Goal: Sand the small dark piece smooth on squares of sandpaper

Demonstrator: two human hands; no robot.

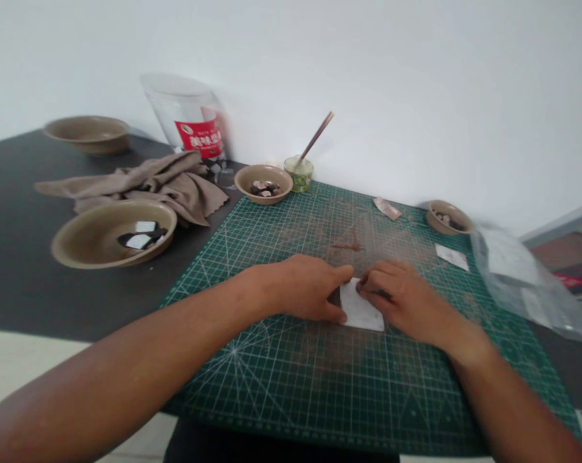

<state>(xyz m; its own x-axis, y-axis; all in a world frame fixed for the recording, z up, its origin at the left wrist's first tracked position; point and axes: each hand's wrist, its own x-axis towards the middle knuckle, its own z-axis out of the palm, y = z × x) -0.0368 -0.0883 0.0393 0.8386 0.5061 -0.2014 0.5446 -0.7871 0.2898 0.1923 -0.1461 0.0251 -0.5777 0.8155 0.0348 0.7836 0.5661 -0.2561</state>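
Note:
A small white rectangular sheet (365, 314) lies on the green cutting mat (271, 379) in front of me. With thumb and forefinger apart, my left hand (314, 287) holds the sheet down along its left side. My right hand (401, 292) is closed in a pinch over the sheet's upper right part. Between its fingertips is a small dark piece (359, 289), mostly hidden by the fingers and seemingly touching the sheet. Brown dust and a little brown heap (351, 245) mark the mat just beyond my hands.
Left stand a bowl with black and white pieces (113, 241), a crumpled cloth (160, 183), another bowl (88, 132) and a clear tub (189, 116). Behind are a bowl (263, 183) and a cup with a stick (299, 173). Right are another bowl (447, 217) and a plastic bag (522, 276).

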